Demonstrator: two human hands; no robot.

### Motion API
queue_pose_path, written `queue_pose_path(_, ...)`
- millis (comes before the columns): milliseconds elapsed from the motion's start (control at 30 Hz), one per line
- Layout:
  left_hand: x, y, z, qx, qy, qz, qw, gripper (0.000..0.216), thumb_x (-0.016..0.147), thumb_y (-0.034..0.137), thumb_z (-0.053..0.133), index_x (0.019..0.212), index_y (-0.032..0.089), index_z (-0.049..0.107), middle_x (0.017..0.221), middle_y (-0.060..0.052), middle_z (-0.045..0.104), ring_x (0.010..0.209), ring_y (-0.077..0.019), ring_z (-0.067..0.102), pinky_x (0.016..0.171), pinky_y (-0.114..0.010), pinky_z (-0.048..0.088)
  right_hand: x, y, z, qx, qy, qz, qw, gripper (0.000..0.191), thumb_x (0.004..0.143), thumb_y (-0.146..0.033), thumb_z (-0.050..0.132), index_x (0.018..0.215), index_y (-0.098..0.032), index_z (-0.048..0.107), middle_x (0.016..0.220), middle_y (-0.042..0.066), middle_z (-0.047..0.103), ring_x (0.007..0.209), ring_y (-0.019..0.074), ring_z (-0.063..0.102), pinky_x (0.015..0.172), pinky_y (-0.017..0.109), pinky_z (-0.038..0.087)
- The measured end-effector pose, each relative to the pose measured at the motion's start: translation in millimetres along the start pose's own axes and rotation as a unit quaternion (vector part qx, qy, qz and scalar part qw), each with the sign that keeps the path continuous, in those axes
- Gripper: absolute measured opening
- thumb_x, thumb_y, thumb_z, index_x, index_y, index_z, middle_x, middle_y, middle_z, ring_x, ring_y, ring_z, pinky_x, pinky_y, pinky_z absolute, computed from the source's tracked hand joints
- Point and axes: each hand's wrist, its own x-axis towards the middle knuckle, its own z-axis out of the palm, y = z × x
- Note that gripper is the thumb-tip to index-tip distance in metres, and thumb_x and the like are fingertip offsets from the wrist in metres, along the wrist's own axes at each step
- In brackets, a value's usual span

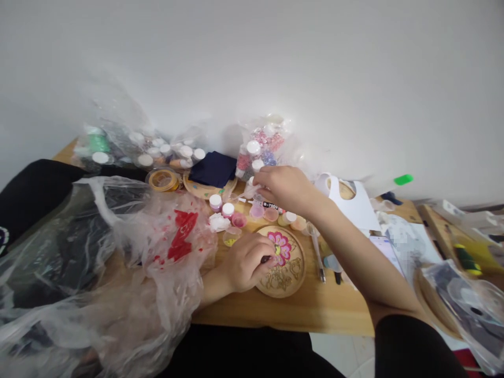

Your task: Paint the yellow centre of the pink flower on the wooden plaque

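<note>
our left hand is curled shut on a small dark tool, tip on the pink flower of the round wooden disc, which lies at six o'clock on the table. our right hand reaches to twelve o'clock, fingers pinched on a small clear tube. a sleeve or wrist could, we judge, knock the open little pots at twelve o'clock of the disc; they seem to hold pink and yellow bits. capped jars sit in plastic bags at ten o'clock.
</note>
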Motion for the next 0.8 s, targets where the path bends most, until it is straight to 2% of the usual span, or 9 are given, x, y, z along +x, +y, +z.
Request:
queue_pose_path(200,0,0,0,-0.006,-0.002,-0.004,1.000,0.006,0.094,0.020,0.049,0.098,0.019,0.053,0.090,-0.007,0.068,0.085,-0.0181,0.066,0.074,-0.033,0.054,3,-3,-2,-0.007,-0.010,-0.001,1.000,0.023,0.090,-0.010,0.045,0.091,-0.014,0.068,0.095,0.009,0.072,0.080,0.0191,0.062,0.060,0.031,0.026)
queue_pose_path(533,-1,-1,1,-0.009,0.001,-0.009,1.000,0.006,0.095,0.022,0.048,0.098,0.019,0.052,0.089,-0.007,0.067,0.083,-0.0181,0.065,0.073,-0.033,0.054,2,5,12,0.110,0.045,-0.015,0.993,0.025,0.087,-0.015,0.049,0.102,-0.015,0.068,0.101,0.008,0.071,0.084,0.0183,0.060,0.069,0.028,0.034)
queue_pose_path(667,-1,0,1,-0.006,-0.001,-0.009,1.000,0.007,0.096,0.022,0.047,0.098,0.019,0.054,0.090,-0.007,0.068,0.083,-0.0183,0.066,0.074,-0.033,0.053,0,11,24,0.204,0.090,-0.025,0.974,0.023,0.083,-0.015,0.052,0.098,-0.015,0.069,0.088,0.005,0.069,0.078,0.0148,0.058,0.072,0.026,0.038)
queue_pose_path(800,-2,0,1,-0.010,-0.002,-0.013,1.000,0.009,0.096,0.024,0.048,0.097,0.019,0.054,0.090,-0.007,0.068,0.083,-0.0180,0.066,0.074,-0.033,0.053,-10,19,37,0.311,0.152,-0.004,0.938,0.020,0.081,-0.018,0.056,0.095,-0.016,0.070,0.085,0.003,0.068,0.071,0.0115,0.057,0.070,0.025,0.043)
